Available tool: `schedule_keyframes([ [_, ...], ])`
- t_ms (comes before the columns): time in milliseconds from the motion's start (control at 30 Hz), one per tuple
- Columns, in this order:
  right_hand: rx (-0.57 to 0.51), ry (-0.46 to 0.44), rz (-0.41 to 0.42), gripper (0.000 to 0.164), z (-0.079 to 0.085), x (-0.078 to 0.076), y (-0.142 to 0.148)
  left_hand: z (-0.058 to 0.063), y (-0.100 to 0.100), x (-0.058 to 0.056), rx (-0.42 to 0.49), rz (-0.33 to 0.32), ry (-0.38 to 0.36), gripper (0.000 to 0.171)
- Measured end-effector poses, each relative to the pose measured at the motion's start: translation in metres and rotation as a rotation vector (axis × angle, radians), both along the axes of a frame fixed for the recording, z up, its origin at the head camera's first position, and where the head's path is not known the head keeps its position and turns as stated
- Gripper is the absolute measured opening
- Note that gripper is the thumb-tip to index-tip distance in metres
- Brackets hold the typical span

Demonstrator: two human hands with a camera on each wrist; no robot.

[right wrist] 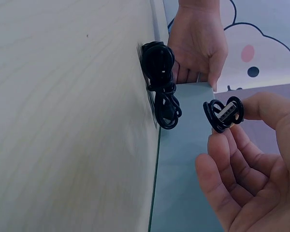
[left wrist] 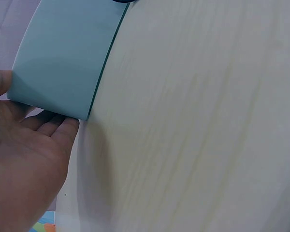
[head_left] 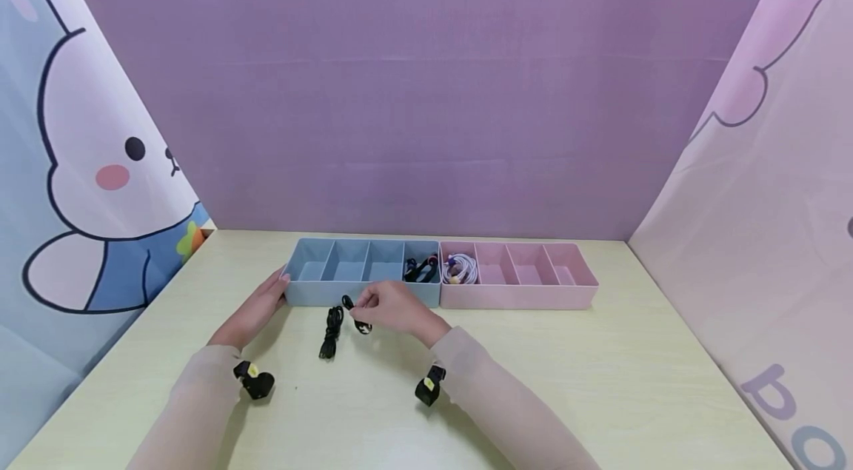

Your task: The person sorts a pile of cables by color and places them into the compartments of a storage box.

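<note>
My right hand (head_left: 398, 309) pinches a small coiled black USB cable (right wrist: 211, 115) between thumb and fingertips, just in front of the blue divided box (head_left: 353, 295). In the right wrist view its metal USB plug shows within the loops, and the other fingers are loosely bent. My left hand (head_left: 255, 309) rests against the left end of the blue box, its fingers along the end wall and the thumb at the upper corner. Between the hands a second bundled black cable (head_left: 331, 333) lies on the table.
A pink divided box (head_left: 520, 298) stands end to end with the blue one. Dark cables (head_left: 421, 270) fill the blue box's rightmost compartment, and a coiled white cable (head_left: 461, 269) sits in the pink box's leftmost. Behind the table (head_left: 640, 381) hangs a purple cloth (head_left: 426, 100).
</note>
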State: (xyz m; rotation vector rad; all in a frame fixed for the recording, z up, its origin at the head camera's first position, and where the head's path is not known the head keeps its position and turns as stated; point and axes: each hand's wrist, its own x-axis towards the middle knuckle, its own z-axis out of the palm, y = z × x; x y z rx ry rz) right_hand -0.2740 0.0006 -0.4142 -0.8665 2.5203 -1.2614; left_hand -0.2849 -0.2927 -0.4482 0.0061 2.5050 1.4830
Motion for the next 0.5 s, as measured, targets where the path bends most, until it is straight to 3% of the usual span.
schedule_keyframes([
  [500, -0.020, 0.031, 0.002, 0.013, 0.0075, -0.0032, 0.0069, -0.0020, -0.0011, -0.0004, 0.014, -0.016, 0.016, 0.074],
])
